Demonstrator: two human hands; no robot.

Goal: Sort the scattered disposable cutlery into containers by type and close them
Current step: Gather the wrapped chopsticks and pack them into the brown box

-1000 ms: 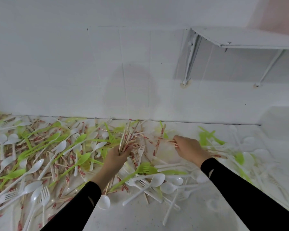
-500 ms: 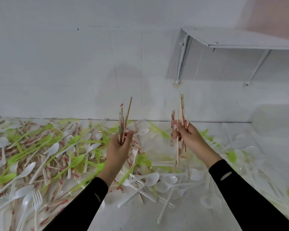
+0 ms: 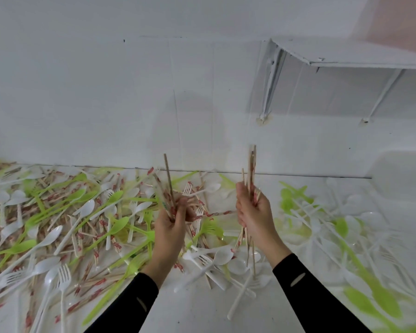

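Disposable cutlery (image 3: 120, 223) lies strewn across the white table (image 3: 178, 316), thickest at the left and thinner and blurred at the right. The pieces point every way, with no shared axis. There are far too many to count.

Two bundles of chopsticks are held above the heap, both nearly upright with their long axes running from table to wall. The left bundle (image 3: 168, 181) leans slightly leftward at its top. The left hand (image 3: 171, 227) has its grip closed round the lower end, fingers curled about the sticks. The right bundle (image 3: 251, 164) stands straighter, with ends showing above and below the right hand (image 3: 252, 212), whose grip is likewise wrapped tight round the middle. The sticks in each are too blurred to count.

The chopsticks are thin, straight, pale wood, some in paper sleeves with red print. The white spoons (image 3: 51, 237) and green spoons (image 3: 77, 195) are smooth glossy plastic with oval bowls, and the white forks (image 3: 64, 275) are tined. Both forearms wear black sleeves (image 3: 305, 292).
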